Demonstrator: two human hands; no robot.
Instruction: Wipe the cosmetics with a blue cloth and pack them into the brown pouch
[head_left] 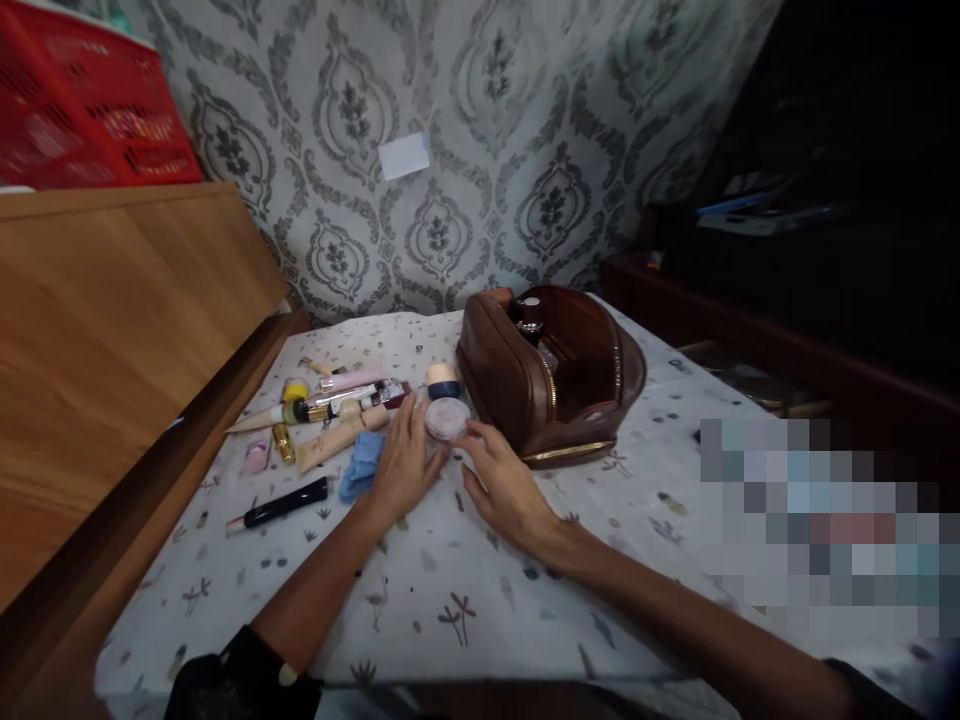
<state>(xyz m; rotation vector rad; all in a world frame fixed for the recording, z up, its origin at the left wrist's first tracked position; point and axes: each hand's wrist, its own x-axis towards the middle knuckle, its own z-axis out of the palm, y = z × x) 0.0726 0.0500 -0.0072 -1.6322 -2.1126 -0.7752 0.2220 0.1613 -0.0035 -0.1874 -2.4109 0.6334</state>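
Note:
A small round clear-lidded jar [447, 418] sits on the patterned tablecloth [450, 590]. My left hand [406, 460] and my right hand [501, 482] meet at it, fingers curled against its left and right sides. Just right of the jar stands an open brown leather cosmetic bag [551, 375] with bottles showing inside. Behind the jar is a small pot with a dark base and cream lid [442, 381]. A blue cloth [361, 465] lies under my left hand's thumb side.
Several tubes and pencils [341, 400] lie in a cluster at the left, with a black tube [283, 505] nearer me. A wooden board [112, 330] lines the left edge. A red crate [82, 100] sits above it. Dark furniture stands at the right.

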